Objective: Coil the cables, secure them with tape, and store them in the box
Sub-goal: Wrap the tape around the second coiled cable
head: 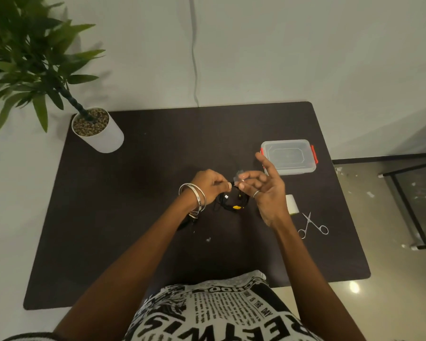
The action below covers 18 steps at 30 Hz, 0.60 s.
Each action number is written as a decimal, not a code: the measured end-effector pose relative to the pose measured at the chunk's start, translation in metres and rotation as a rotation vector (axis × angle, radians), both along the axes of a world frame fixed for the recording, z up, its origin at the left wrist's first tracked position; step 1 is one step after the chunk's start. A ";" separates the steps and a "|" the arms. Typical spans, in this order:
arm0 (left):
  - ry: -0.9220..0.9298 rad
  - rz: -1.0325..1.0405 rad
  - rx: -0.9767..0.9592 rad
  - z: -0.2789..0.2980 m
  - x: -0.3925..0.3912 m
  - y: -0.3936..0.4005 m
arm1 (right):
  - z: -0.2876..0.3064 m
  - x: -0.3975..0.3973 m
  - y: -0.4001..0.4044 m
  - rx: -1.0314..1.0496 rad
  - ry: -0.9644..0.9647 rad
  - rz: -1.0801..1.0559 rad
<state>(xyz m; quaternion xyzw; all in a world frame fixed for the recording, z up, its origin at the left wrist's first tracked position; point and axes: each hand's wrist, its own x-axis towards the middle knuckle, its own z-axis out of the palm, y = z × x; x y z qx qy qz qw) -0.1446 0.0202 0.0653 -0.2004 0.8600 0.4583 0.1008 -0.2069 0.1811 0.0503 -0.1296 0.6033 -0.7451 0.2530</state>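
1. Head view: a dark desk (133, 217) is seen from above, with both bare forearms reaching over its near edge toward the middle.
2. Black coiled cable (231, 203), with a small yellow part and a small white tag, is located at the middle of the desk, just below and between the two hands.
3. Left hand (208, 185): fingers are curled, with thumb and fingertips pinched on the top of the coiled cable. Metal bangles (194, 198) are worn on this wrist.
4. Right hand (266, 188): a small piece of clear tape (239, 174) is pinched between thumb and forefinger just above the coil; the remaining fingers are spread and raised. A ring is noted on one finger.
5. Whether the tape piece already touches the cable cannot be told.
6. Clear plastic box (289, 157) with red latches, lid on, is placed toward the far right corner of the desk, just beyond the right hand.
7. Tape roll (292, 205) is lying near the right edge, partly hidden by the right hand.
8. Scissors (312, 225) are lying just beside the roll, nearer the near edge, blades closed.
9. Potted plant (96, 130) in a white pot is standing at the far left corner.
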 end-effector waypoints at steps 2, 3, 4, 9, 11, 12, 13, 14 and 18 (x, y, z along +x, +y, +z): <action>-0.002 0.010 -0.009 0.000 0.000 0.000 | 0.000 0.001 -0.001 -0.033 -0.015 -0.011; 0.001 0.015 -0.009 0.000 -0.001 0.000 | 0.000 0.002 -0.001 -0.047 -0.032 -0.021; 0.002 0.019 -0.008 0.001 -0.001 0.000 | 0.000 0.003 -0.001 -0.060 -0.053 -0.029; 0.004 0.015 -0.002 0.004 0.000 -0.002 | 0.000 0.005 -0.005 -0.014 -0.108 -0.030; 0.007 0.010 0.001 0.006 0.000 -0.003 | 0.000 0.005 -0.005 0.009 -0.117 -0.026; 0.008 0.000 0.000 0.007 0.001 -0.003 | 0.001 0.005 -0.005 0.020 -0.107 -0.021; 0.005 -0.015 -0.002 0.009 0.000 -0.004 | 0.001 0.005 -0.005 0.031 -0.088 -0.014; 0.001 -0.036 -0.004 0.010 0.000 -0.004 | 0.002 0.006 -0.006 0.037 -0.065 -0.004; -0.011 -0.098 -0.013 0.013 -0.001 -0.005 | 0.003 0.006 -0.011 0.031 -0.001 0.008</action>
